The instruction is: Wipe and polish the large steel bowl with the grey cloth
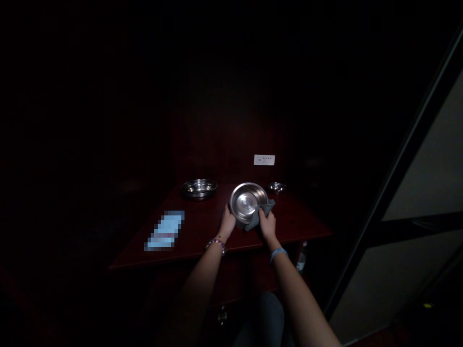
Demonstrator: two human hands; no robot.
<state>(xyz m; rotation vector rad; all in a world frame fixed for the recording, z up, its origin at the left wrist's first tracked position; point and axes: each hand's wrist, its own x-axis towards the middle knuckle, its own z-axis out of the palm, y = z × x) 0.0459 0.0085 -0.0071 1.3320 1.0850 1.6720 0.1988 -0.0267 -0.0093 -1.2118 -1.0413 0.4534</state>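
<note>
A shiny steel bowl (247,201) is tilted toward me above the front part of the dark red desk (206,226). My left hand (227,222) is closed on the bowl's lower left edge. On the lower right side, my right hand (266,224) grips a grey-green cloth (253,220), which is folded over the rim and pressed to the bowl. Most of the fingers of both hands are hidden behind the bowl and the cloth.
Stacked steel bowls (199,189) stand at the back left, and a small steel bowl (277,188) at the back right. A blurred-out light blue item (165,231) lies at left. A socket panel (264,160) is on the wall; a bottle (301,259) stands below the desktop.
</note>
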